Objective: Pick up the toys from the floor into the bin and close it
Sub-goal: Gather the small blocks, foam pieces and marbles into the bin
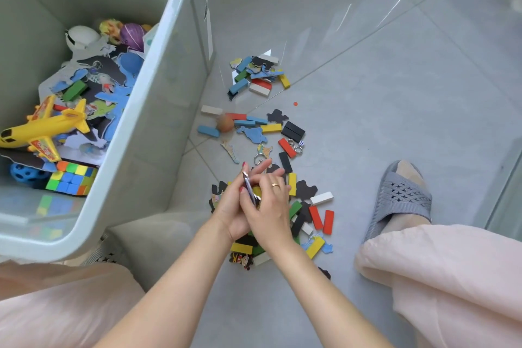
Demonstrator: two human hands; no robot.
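The pale grey bin (158,70) stands open at the left, holding a yellow toy plane (42,127), a colour cube (72,178), balls and puzzle pieces. Coloured wooden blocks (320,217) and flat puzzle pieces lie scattered on the grey floor to its right. Both hands meet over the near pile. My left hand (230,206) holds a thin stack of flat puzzle pieces (250,188) upright, and my right hand (268,200) closes on the same stack from the right, a ring on one finger.
A farther heap of blocks and puzzle pieces (258,73) lies near the bin's corner. A brown ball (225,123), metal rings (295,147) and a small die (301,143) sit mid-floor. My foot in a grey slipper (401,198) is at the right.
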